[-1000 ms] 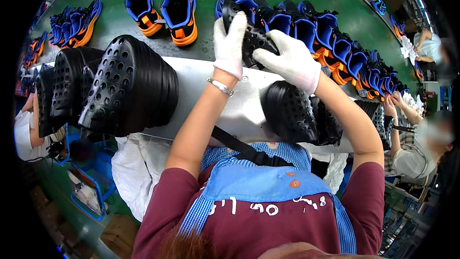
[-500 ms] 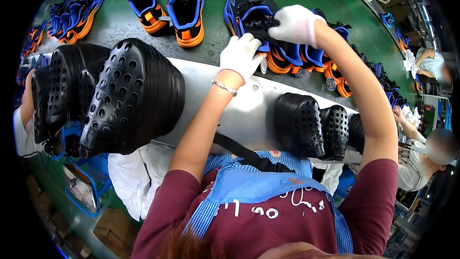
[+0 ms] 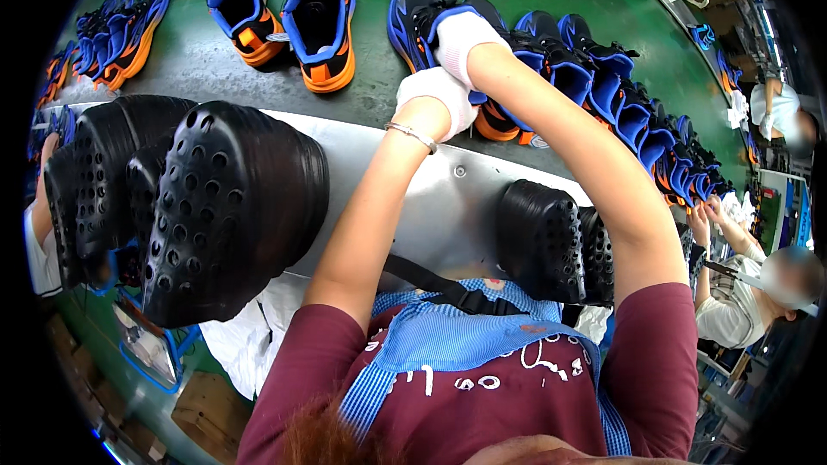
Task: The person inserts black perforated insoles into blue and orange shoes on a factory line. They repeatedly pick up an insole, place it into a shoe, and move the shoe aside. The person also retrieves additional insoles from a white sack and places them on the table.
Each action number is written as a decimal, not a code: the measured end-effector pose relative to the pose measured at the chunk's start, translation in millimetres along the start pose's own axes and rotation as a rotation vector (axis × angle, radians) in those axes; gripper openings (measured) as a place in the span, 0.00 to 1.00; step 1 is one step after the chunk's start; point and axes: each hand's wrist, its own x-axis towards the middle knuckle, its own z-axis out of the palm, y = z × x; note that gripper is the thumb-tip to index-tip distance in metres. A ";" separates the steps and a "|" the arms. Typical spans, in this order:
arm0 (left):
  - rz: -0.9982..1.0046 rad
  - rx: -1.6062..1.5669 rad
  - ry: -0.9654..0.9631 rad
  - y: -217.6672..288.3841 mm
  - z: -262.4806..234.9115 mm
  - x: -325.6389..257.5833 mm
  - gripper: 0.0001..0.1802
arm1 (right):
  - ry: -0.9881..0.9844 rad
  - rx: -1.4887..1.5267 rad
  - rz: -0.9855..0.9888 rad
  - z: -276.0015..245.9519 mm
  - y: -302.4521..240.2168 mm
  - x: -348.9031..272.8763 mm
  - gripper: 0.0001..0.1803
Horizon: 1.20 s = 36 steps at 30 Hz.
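A black and blue sneaker (image 3: 403,24) lies on the bench in front of me, its toe pointing away. My left hand (image 3: 438,96), in a white glove, is closed at its heel end; the fingers are mostly covered. My right hand (image 3: 465,41), also gloved, reaches into the shoe's opening from above, its wrist crossing over the left hand. The right fingers are hidden inside the shoe, and whatever they hold cannot be seen. To the left stands a pair of matching sneakers with orange soles, the nearer one (image 3: 345,52) showing its open collar.
More sneakers (image 3: 603,86) line up to the right, with another cluster (image 3: 121,34) at far left. Large perforated black forms (image 3: 233,207) stand near me on the left, smaller ones (image 3: 538,237) on the right, along a metal ledge (image 3: 379,181). Another person's hands (image 3: 706,209) work further right.
My right hand has moved left and down into the shoe. The dark perforated insole it held at the opening is now out of sight. My left hand stays at the heel.
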 end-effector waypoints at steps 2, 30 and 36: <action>-0.032 -0.029 -0.022 -1.0 -0.8 1.0 0.25 | 0.016 -0.007 -0.012 1.4 -1.7 4.0 0.12; 0.022 0.252 0.883 -48.3 8.5 -34.2 0.25 | 0.873 0.181 0.783 28.6 316.5 -480.9 0.15; 0.169 0.076 0.866 -2.0 3.4 -49.7 0.21 | 0.767 0.174 0.918 90.4 347.4 -525.6 0.24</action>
